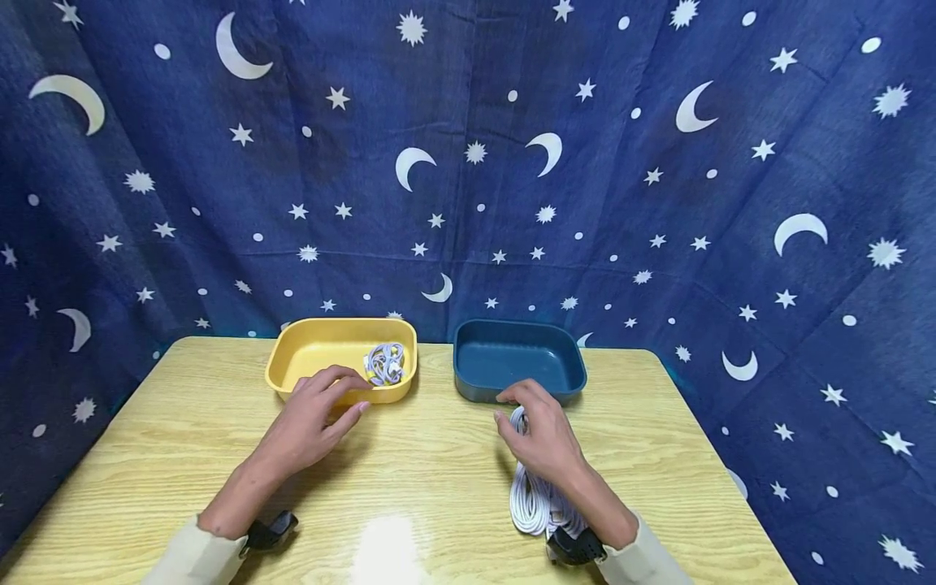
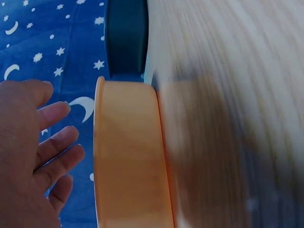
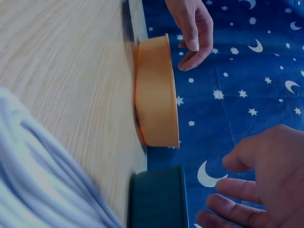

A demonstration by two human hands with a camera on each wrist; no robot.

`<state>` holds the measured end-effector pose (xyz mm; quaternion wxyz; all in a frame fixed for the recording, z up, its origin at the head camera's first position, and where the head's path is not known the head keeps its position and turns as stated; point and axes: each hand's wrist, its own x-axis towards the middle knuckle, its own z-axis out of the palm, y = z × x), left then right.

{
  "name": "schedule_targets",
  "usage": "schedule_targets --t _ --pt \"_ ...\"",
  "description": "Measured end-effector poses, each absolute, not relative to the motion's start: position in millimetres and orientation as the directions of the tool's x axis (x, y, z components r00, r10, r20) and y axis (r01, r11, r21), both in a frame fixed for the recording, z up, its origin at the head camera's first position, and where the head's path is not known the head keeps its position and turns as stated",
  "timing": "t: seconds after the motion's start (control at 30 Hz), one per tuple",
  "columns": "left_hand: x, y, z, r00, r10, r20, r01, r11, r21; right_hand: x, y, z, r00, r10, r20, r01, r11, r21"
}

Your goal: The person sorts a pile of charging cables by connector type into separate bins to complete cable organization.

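My left hand (image 1: 310,422) hovers at the front rim of a yellow bin (image 1: 307,353), its fingers loosely bent and nothing between them. Inside that bin, at its right end, lies a small bundle of whitish-lilac cable (image 1: 385,362). My right hand (image 1: 544,435) is held above a larger coil of white cable (image 1: 530,500) on the table, just in front of a dark blue bin (image 1: 515,361). Its fingers are relaxed and parted, gripping nothing. The hand and forearm hide part of this coil, which shows close up in the right wrist view (image 3: 42,175).
Both bins stand side by side at the back edge of the wooden table (image 1: 431,455), with a gap between them. Behind hangs a blue curtain (image 1: 468,162) with moons and stars. Black wrist devices (image 1: 270,532) sit below both hands.
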<state>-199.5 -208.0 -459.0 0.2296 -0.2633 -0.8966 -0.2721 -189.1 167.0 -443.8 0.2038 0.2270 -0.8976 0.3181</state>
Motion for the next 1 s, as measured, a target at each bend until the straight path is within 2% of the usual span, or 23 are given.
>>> schedule_targets --t 0.73,1.0 --pt "-209.0 -158.6 -453.7 -0.709 0.467 0.529 0.68 0.65 0.338 -183.1 174.5 -449.0 -0.777 -0.361 0.517 -0.593 0.696 -0.405" --pt "-212.5 -142.3 -451.8 -0.702 0.487 0.52 0.7 0.608 0.375 -177.9 181.6 -449.3 -0.797 -0.368 0.478 -0.569 0.721 -0.395"
